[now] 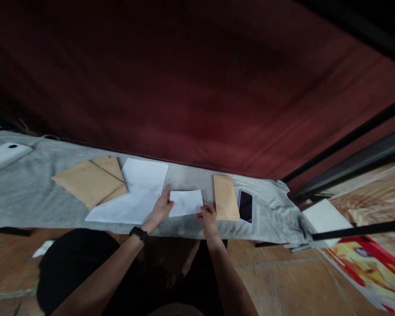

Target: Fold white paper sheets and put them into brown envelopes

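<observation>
A small white sheet of paper [185, 203], perhaps folded, lies between my hands over the grey cloth. My left hand [162, 207] grips its left edge, thumb at the paper and index finger stretched forward. At the lower right corner, the fingers of my right hand [208, 217] are closed on the sheet. Larger white sheets [142, 188] lie to the left of my left hand. Overlapping them is a fanned group of brown envelopes [90, 182]. Another brown envelope or stack of them [226, 197] lies just right of my right hand.
A phone [245, 206] lies beside the right envelope. The narrow table has a grey cloth [266, 206] and meets a dark red panel [197, 109] behind. A white device [6, 156] is at far left. Black metal bars [358, 230] and a red-yellow box [368, 267] are at right.
</observation>
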{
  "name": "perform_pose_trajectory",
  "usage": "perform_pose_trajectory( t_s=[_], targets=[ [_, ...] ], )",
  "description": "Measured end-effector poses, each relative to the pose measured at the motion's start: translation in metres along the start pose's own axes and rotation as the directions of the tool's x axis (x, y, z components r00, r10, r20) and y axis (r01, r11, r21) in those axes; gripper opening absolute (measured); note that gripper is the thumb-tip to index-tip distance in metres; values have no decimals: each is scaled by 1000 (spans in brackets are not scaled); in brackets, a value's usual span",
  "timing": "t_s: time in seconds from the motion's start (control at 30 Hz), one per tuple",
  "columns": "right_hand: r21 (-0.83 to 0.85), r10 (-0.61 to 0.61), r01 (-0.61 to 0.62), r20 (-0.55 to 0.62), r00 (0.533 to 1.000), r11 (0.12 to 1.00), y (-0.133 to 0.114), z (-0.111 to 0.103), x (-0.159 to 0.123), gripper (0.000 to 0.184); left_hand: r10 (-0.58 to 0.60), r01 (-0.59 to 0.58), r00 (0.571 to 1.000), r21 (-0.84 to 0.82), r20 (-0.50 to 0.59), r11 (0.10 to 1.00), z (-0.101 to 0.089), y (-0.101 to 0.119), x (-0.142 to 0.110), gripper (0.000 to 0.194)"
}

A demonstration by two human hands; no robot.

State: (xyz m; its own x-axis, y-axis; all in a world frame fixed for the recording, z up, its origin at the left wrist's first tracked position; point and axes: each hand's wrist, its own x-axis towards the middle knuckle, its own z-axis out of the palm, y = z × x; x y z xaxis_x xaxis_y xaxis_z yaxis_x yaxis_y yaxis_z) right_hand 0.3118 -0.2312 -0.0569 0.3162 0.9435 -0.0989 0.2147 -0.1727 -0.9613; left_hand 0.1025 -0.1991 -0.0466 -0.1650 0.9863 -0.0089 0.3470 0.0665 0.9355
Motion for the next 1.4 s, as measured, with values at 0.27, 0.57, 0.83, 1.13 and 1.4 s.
perform_pose_trajectory(
  t_s=[0.27, 0.57, 0.83, 1.13, 1.4],
  targets=[
    [-389, -144, 144, 29, 989, 910, 0, -9, -13, 31, 93, -95, 995, 320, 22, 943, 6, 0, 1, 75],
    [-709, -533, 578, 330, 779, 405, -9, 9, -9, 41, 154, -154, 987, 520, 44, 840, 11, 11, -15, 68],
    [-748, -484, 574, 387, 785, 333, 19, 20, -6, 52, 260, -266, 958, 702, 119, 661, 18, 17, -27, 46],
    [-760, -431, 593, 455, 779, 268, 20, 16, -4, 54, 386, -541, 839, 651, 383, 532, 54, 4, -36, 57],
    [-751, -465, 604, 449, 763, 267, 20, 9, -1, 53, 360, -457, 882, 741, 305, 492, 39, -9, -33, 63]
  ],
)
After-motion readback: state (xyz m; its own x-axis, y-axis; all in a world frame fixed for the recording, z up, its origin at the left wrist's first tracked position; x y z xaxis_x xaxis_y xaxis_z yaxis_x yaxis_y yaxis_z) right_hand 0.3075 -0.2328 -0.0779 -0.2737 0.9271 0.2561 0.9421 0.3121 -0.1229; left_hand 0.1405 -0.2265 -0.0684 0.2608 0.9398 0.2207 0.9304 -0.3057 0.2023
